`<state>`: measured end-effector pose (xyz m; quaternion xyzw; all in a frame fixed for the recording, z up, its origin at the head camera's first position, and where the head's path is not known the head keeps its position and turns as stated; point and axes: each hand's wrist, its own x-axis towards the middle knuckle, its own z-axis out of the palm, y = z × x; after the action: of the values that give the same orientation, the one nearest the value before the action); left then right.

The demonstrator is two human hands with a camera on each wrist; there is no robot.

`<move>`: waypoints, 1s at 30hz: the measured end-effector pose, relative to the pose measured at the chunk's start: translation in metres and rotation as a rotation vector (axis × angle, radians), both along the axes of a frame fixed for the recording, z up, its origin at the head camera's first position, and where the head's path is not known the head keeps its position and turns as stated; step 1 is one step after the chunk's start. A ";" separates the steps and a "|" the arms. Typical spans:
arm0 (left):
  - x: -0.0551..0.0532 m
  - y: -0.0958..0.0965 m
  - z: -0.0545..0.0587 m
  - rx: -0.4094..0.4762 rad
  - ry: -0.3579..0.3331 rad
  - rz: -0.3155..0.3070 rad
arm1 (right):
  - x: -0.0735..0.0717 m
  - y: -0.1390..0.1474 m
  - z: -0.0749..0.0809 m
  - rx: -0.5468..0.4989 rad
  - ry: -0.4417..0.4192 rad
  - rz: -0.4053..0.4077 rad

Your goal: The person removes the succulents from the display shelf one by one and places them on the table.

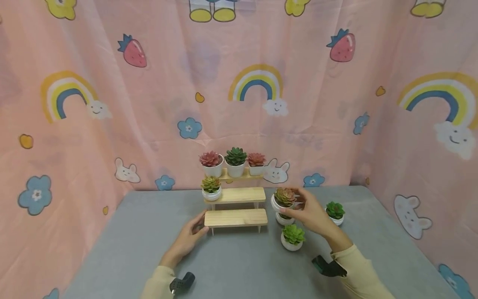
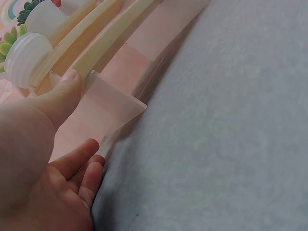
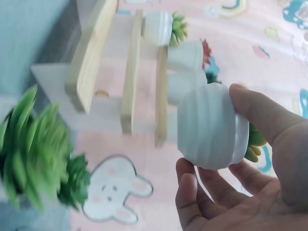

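Note:
My right hand [image 1: 311,211] grips a white ribbed pot with a reddish-green succulent [image 1: 285,197], lifted right of a three-tier wooden plant stand [image 1: 236,218]. The right wrist view shows thumb and fingers around the pot [image 3: 209,127], tilted by the camera's angle. At the stand's left end is my left hand [image 1: 186,236]; in the left wrist view its thumb [image 2: 67,94] touches the lowest plank, the other fingers loosely bent beside the clear support [image 2: 108,103]. Three potted succulents stand on the top tier, among them a dark green one [image 1: 235,158]. A yellow-green succulent [image 1: 211,187] occupies the middle tier's left end.
Below the held pot is another white pot [image 1: 285,219], its plant largely hidden. A bright green succulent [image 1: 293,236] stands nearer the front, and a dark green succulent [image 1: 335,211] farther right. Behind the grey table [image 1: 149,232] hangs a pink patterned curtain [image 1: 160,104].

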<state>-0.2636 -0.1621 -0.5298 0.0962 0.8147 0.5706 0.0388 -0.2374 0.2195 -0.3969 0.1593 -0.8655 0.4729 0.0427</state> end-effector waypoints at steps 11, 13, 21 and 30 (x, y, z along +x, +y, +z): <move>0.007 0.003 -0.008 0.002 -0.020 0.000 | 0.019 0.049 -0.018 0.054 0.029 -0.036; 0.008 0.004 -0.006 0.015 -0.018 0.003 | 0.020 0.056 -0.021 0.069 0.027 -0.030; 0.005 0.003 -0.002 -0.003 -0.003 0.005 | 0.018 0.079 -0.034 0.100 -0.063 -0.008; 0.001 0.000 -0.001 -0.010 -0.007 0.015 | 0.014 0.096 -0.042 0.083 -0.101 0.056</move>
<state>-0.2626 -0.1617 -0.5309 0.0879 0.8180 0.5672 0.0381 -0.2236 0.3150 -0.4389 0.1608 -0.8808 0.4449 -0.0211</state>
